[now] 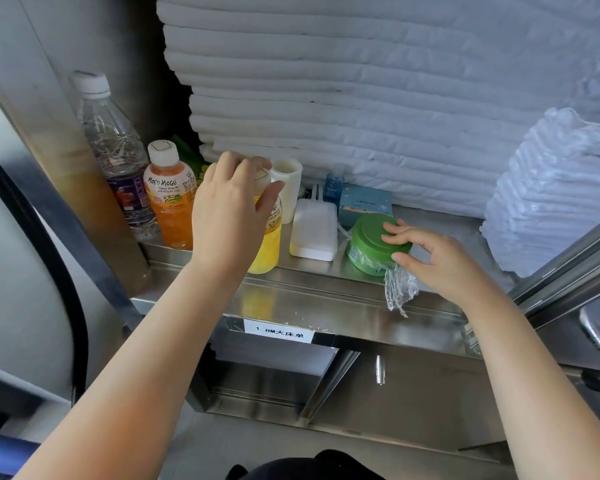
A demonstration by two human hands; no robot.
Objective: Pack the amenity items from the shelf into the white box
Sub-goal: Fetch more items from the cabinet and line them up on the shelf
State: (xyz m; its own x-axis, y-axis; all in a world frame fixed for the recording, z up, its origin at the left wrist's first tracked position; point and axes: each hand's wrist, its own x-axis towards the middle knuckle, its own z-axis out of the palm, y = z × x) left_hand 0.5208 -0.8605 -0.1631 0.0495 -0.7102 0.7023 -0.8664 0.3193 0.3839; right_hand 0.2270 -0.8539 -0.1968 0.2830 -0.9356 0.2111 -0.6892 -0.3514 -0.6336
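Care matters now: my left hand [230, 216] hovers spread over the yellow bottle [264, 252], my right hand [440, 259] pinches the green jar [368, 245] on the shelf [326, 297], so I should lift both straight up, clear of the white box [313, 230] between them.

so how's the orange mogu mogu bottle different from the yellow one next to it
The orange bottle holds orange drink, the yellow bottle yellow. The orange bottle stands untouched with its white cap clear; the yellow bottle is half hidden behind the left hand, which is over its cap. Both stand upright on the steel shelf.
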